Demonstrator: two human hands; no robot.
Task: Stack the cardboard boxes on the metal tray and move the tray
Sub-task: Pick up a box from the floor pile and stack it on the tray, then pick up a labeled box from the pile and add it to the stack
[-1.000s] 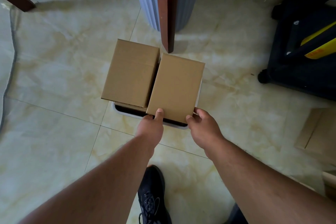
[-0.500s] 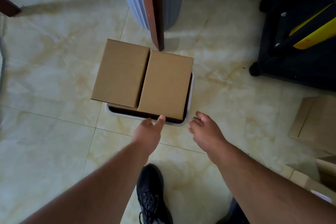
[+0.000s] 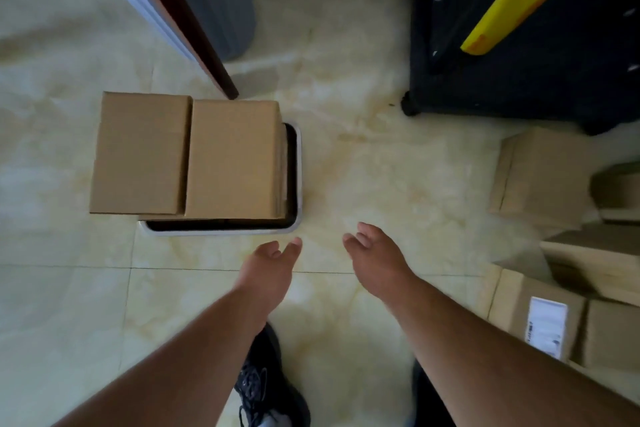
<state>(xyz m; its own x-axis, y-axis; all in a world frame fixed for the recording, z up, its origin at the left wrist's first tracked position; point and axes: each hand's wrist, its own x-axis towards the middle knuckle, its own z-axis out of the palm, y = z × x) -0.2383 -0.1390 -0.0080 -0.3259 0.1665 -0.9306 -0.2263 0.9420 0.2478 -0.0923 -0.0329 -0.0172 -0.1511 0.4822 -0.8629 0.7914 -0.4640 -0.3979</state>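
Note:
Two brown cardboard boxes sit side by side on top of a stack in the metal tray (image 3: 221, 230) on the floor: the left box (image 3: 140, 152) overhangs the tray's left side, the right box (image 3: 233, 158) sits over its middle. Lower boxes are mostly hidden beneath them. My left hand (image 3: 272, 265) hovers just in front of the tray's near right corner, fingers relaxed and holding nothing. My right hand (image 3: 375, 253) hangs to the right of it, also loose and free of any box.
More cardboard boxes (image 3: 540, 177) lie on the floor at the right, one with a white label (image 3: 547, 326). A black wheeled cart (image 3: 519, 55) with a yellow part stands at back right. A grey bin (image 3: 211, 0) and a dark wooden leg (image 3: 194, 35) stand behind the tray. My shoe (image 3: 266, 381) is below.
Both hands have let go of the right top box and drawn back toward me and to the right. The view has swung right, showing more boxes on the floor.

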